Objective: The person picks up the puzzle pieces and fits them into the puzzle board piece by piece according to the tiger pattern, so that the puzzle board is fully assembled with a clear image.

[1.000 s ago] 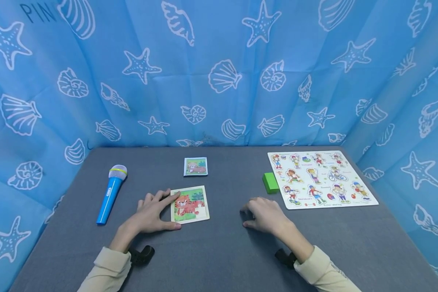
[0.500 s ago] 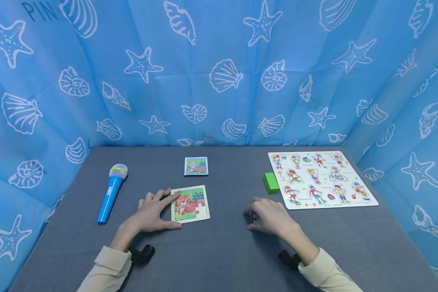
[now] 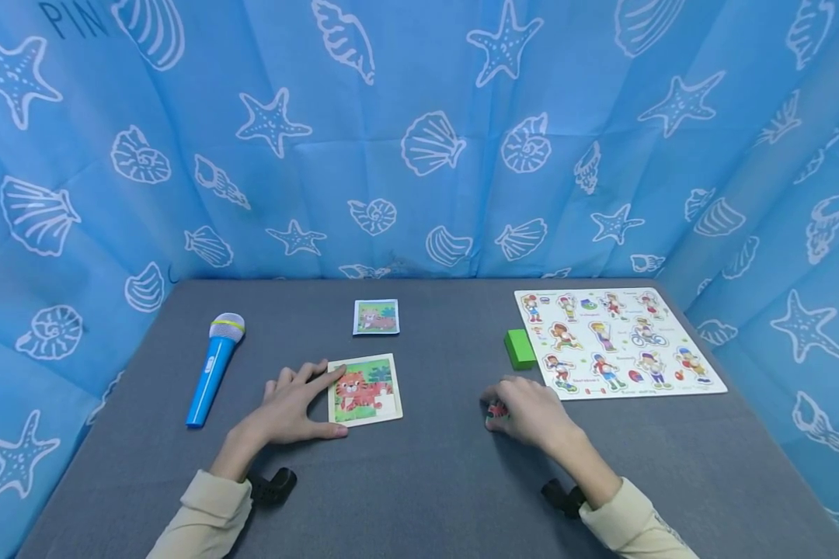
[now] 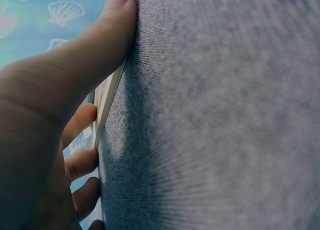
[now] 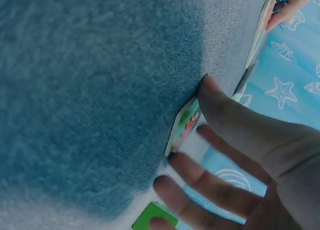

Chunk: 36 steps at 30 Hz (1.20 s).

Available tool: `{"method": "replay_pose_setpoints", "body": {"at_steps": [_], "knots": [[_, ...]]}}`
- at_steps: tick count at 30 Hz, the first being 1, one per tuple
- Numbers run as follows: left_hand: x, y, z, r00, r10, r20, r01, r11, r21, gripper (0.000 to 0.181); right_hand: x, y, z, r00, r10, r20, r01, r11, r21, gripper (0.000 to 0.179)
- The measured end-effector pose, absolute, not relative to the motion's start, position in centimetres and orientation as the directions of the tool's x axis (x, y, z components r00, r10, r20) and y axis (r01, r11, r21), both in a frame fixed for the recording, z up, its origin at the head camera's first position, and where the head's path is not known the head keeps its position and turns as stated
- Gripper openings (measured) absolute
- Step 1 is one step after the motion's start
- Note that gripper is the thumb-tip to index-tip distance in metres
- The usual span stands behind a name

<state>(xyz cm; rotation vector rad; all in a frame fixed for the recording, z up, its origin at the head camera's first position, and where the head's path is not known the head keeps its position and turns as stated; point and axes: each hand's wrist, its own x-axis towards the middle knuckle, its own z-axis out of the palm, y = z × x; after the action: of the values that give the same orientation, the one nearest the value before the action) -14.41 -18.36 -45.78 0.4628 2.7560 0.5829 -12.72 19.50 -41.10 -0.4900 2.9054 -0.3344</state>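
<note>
A square jigsaw board [image 3: 381, 371] with a red tiger picture lies left of centre; a pale patch shows at its lower right. My left hand [image 3: 290, 407] rests at its left side, index fingertip on the upper left and straight thumb at the lower left corner. In the left wrist view the thumb [image 4: 95, 48] lies along the board's edge [image 4: 111, 98]. On the right, my right hand [image 3: 527, 411] pinches a small red and green puzzle piece [image 3: 496, 410]. The right wrist view has this piece [image 5: 183, 125] between thumb and fingertips, close over the cloth.
A small tiger picture card [image 3: 375, 317] lies behind the board. At left is a blue toy microphone [image 3: 213, 373]. A green block [image 3: 520, 349] touches a white peg puzzle board [image 3: 615, 345] of sports figures at right. A blue seashell curtain [image 3: 419, 140] hangs behind the grey table.
My right hand has moved a little to the right, and the puzzle piece in its fingers has come into sight. The left hand stays put on the jigsaw board.
</note>
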Motion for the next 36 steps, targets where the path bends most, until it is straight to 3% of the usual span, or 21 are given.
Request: {"method": "replay_pose_setpoints", "body": {"at_steps": [10,23,36], "knots": [[-14.37,-18.28,-45.67,-0.908,0.362,-0.21,0.246,0.868,0.432,0.101,-12.76,19.44,-40.95,-0.947,-0.279,-0.163,-0.219,0.925,-0.311,0.023],[-14.41,-18.32,-45.62,-0.904,0.368,-0.217,0.247,0.865,0.436,0.101,-12.34,19.21,-40.92,-0.963,-0.217,-0.162,-0.162,0.941,-0.298,0.028],[-14.41,-18.46,-45.85,-0.907,0.365,-0.209,0.25,0.867,0.43,0.101,-12.43,18.81,-41.31,-0.966,-0.238,-0.099,-0.196,0.927,-0.32,0.022]]}}
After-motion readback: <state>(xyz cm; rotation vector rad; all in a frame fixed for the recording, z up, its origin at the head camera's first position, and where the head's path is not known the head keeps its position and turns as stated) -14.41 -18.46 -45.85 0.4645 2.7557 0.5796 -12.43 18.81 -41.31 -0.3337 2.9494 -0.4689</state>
